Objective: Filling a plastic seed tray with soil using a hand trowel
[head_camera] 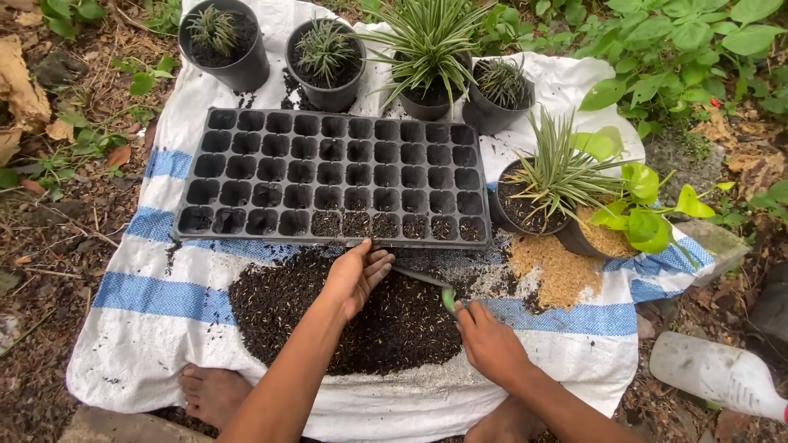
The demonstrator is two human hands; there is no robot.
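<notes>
Bare feet (212, 394) low in frame, left hand (355, 275) cupped over the soil heap (361, 316), right hand (488, 340) gripping a green-handled trowel (427, 283); above, the black seedling tray (332, 176) has about seven bottom-row cells filled, the rest empty.

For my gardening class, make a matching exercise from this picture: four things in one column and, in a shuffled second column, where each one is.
Things:
1. seedling tray
2. heap of dark soil
3. pile of tan husk
4. white plastic bottle

Places:
A. on the bare ground at the lower right, off the sack
B. under the left hand and right hand
C. just in front of the row of black pots
D. right of the soil, beside the pot with broad yellow-green leaves

Pairs: 1-C, 2-B, 3-D, 4-A
</notes>
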